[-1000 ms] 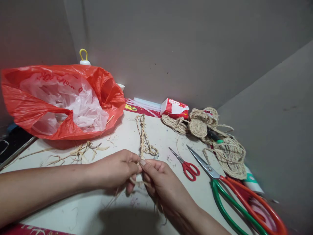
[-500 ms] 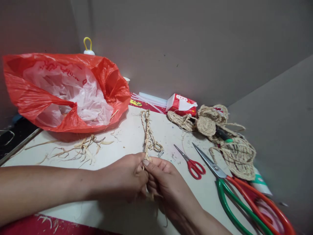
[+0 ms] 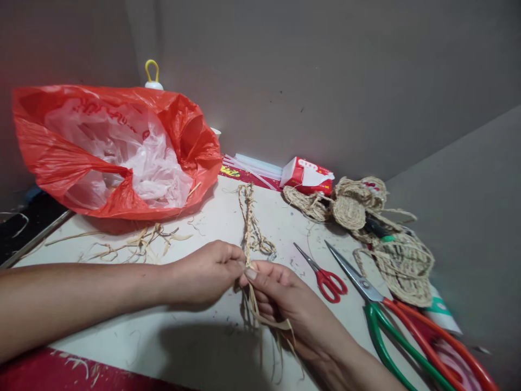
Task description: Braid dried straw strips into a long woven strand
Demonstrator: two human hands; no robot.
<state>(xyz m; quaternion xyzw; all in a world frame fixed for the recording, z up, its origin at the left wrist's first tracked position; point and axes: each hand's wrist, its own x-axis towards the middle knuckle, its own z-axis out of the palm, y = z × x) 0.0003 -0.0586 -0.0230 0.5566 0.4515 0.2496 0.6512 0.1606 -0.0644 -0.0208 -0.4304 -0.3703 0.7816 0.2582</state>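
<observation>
A braided straw cord [image 3: 249,228] runs away from me over the white tabletop, its far part looped back on itself. At its near end my left hand [image 3: 211,271] pinches the cord with thumb and fingers. Beside it, touching, my right hand [image 3: 277,290] grips the same end between thumb and forefinger. Loose straw strands [image 3: 260,317] hang from under my fingers toward the front. To the right of my right hand lie small red-handled scissors [image 3: 325,277], and past them large shears [image 3: 368,290] with green and red handles.
A red plastic bag [image 3: 179,130] lined with white plastic stands at the back left, loose straw scraps [image 3: 148,241] before it. At the back right are a tissue pack [image 3: 305,174] and coiled straw pieces [image 3: 350,212]. A grey wall [image 3: 325,81] rises behind.
My left hand has opened out of its tighter curl and shifted up slightly, still pinching the cord. More loose strands show below the hands. The whole view has shifted slightly.
</observation>
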